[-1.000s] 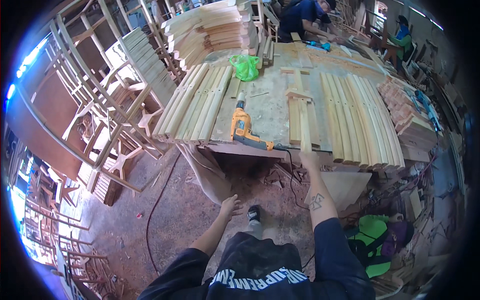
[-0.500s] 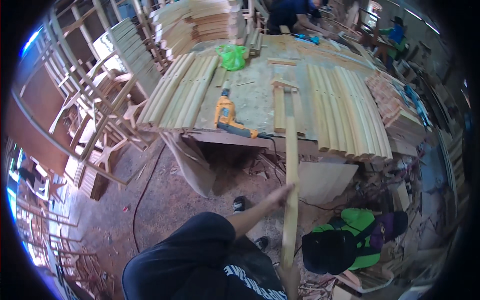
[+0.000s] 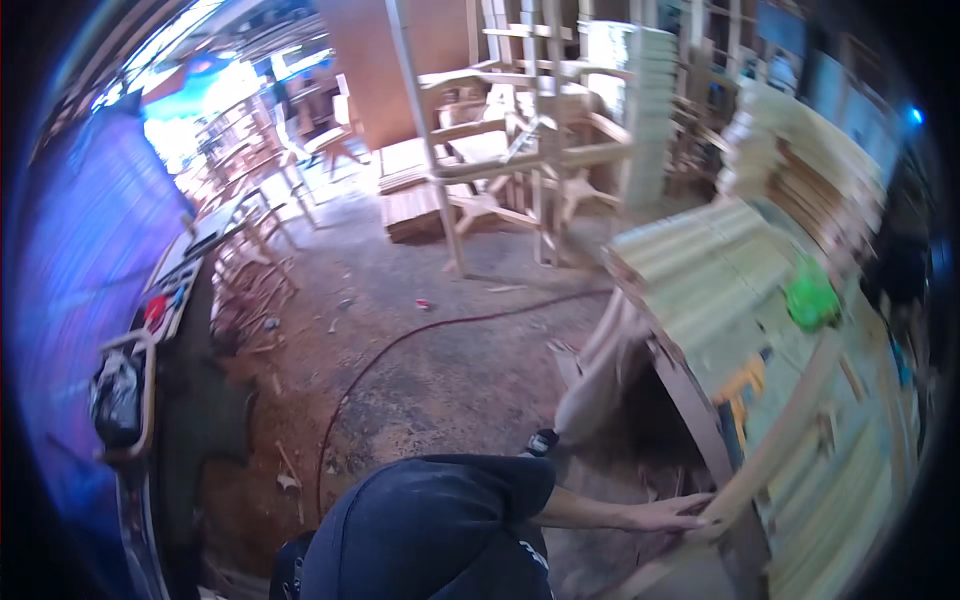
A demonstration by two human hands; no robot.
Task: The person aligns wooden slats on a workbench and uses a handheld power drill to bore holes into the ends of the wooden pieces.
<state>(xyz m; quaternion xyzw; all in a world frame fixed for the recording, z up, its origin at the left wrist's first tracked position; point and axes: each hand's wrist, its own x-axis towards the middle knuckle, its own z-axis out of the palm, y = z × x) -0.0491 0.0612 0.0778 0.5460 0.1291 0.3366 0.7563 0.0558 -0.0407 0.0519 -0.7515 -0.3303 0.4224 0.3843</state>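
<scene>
A long pale wooden bar (image 3: 780, 440) slants from over the workbench down toward the lower edge at the right. My left hand (image 3: 672, 513) reaches out to its near part, thumb and fingers closing about the side of the wood. My right hand is out of sight. Beyond the bar, a yellow and black power drill (image 3: 740, 388) lies on the bench, partly covered by the wood. Rows of shaped wooden slats (image 3: 705, 250) lie at the bench's far end, and more slats (image 3: 840, 510) lie at the near right. A green plastic bag (image 3: 812, 298) sits among them.
A dark red cord (image 3: 400, 345) curves over the dusty floor (image 3: 385, 400). Chair frames (image 3: 545, 150) and stacked wood (image 3: 800, 160) stand at the back. A cloth (image 3: 605, 370) hangs from the bench's side. At left are a dark bench (image 3: 200, 420) and a blue sheet (image 3: 70, 300).
The view has swung to the left, so the workbench now lies at the right. My left hand stays on the bar. My right hand, earlier at the bar's near end, has left the picture.
</scene>
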